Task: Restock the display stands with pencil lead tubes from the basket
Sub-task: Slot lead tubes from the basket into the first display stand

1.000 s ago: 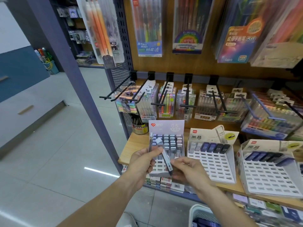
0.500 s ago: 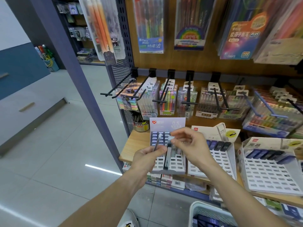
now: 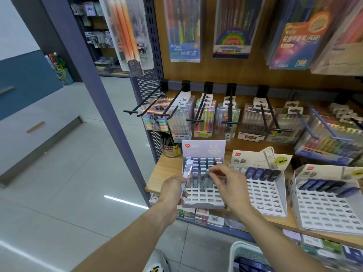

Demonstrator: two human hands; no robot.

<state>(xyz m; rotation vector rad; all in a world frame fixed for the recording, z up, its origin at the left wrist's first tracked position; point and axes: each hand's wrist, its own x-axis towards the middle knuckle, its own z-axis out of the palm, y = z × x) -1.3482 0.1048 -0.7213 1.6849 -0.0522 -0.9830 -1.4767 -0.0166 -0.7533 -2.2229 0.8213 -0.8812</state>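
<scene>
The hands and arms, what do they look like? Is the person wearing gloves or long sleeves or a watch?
Both are bare. The left hand and the right hand have no gloves and no rings that show. Both forearms are uncovered as far as the picture's bottom edge, so no sleeves appear, and neither wrist has a watch or band.

Display stands [image 3: 204,195] on shelf [image 3: 163,173] (basket [image 3: 235,250] below)
</scene>
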